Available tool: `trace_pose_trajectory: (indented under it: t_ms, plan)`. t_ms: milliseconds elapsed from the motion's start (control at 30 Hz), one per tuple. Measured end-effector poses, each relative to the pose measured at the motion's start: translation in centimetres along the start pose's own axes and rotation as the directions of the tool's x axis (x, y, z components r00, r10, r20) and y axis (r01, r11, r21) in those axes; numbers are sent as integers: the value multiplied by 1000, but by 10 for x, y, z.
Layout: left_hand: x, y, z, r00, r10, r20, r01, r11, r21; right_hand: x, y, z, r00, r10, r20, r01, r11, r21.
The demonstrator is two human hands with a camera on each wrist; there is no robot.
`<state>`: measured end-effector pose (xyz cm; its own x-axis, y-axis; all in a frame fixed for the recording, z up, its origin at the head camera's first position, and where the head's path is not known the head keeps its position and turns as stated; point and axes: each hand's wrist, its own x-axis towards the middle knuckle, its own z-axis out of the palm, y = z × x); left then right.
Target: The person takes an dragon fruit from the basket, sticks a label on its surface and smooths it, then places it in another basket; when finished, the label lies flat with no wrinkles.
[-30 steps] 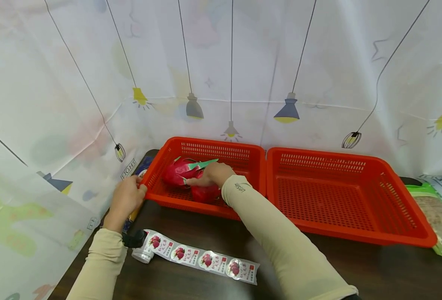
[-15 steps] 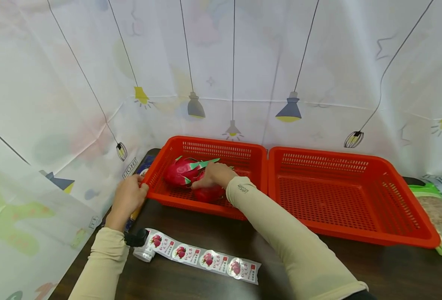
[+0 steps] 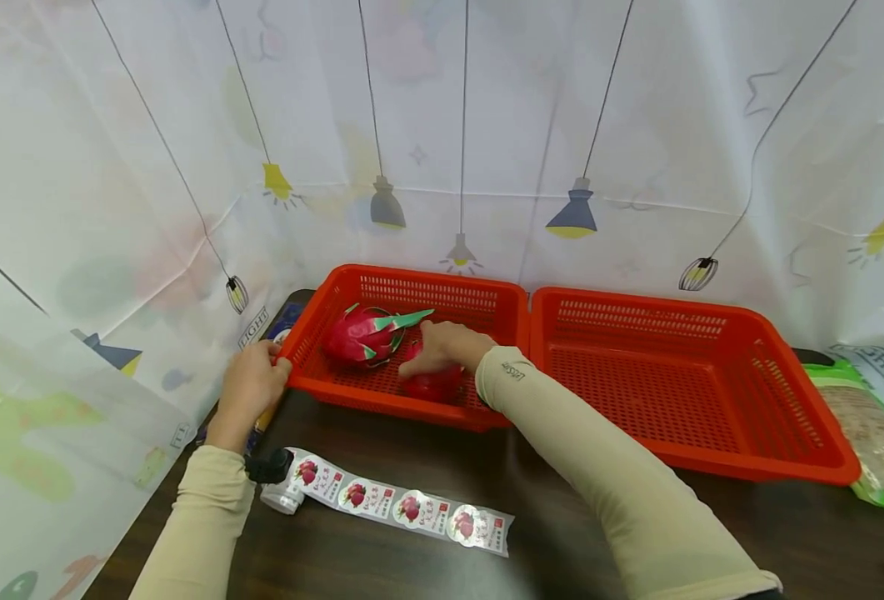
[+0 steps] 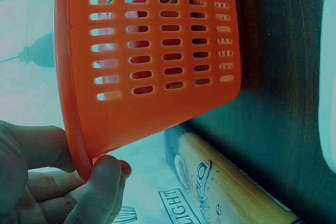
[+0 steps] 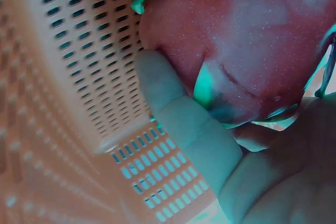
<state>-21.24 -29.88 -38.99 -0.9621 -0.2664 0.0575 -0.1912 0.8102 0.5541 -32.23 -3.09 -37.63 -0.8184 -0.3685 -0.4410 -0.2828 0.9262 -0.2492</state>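
The right hand (image 3: 445, 343) curls round a rounded, red, green-scaled dragon fruit (image 3: 436, 385) beneath its palm, inside the red, rectangular, perforated plastic basket (image 3: 382, 402) whose rim the left hand (image 3: 252, 379) pinches. Securing the fruit seems the step in hand; lifting would call for firm fingers.

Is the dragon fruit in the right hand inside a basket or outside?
Inside: the right hand grips the dragon fruit, with the left basket around it; whether lifted, I cannot tell.
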Motion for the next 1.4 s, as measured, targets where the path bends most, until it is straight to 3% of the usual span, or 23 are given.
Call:
trace_pose_trajectory:
  t_ms: [133, 233, 400, 733, 1033, 1400]
  plan:
    - [-1, 1, 0, 1000, -16, 17, 16, 1000, 2, -8, 14, -8, 998, -58, 5, 57, 995, 82]
    - [-1, 3, -1, 1000, -17, 12, 17, 1000, 0, -15, 25, -16, 992, -125, -33, 129, 980, 154]
    - [0, 6, -2, 1000, -11, 7, 11, 1000, -1, -34, 46, -29, 966, -222, -134, 247, 947, 205]
    - [2, 7, -1, 1000, 18, 0, -18, 1000, 3, -88, 82, -47, 913, -276, -299, 360, 892, 276]
    - [-4, 0, 4, 1000, 21, 4, -21, 1000, -4, -147, 101, -34, 876, -321, -360, 421, 873, 245]
    - [-4, 0, 3, 999, 39, -20, -39, 999, 9, -218, 111, -7, 869, -332, -366, 412, 896, 166]
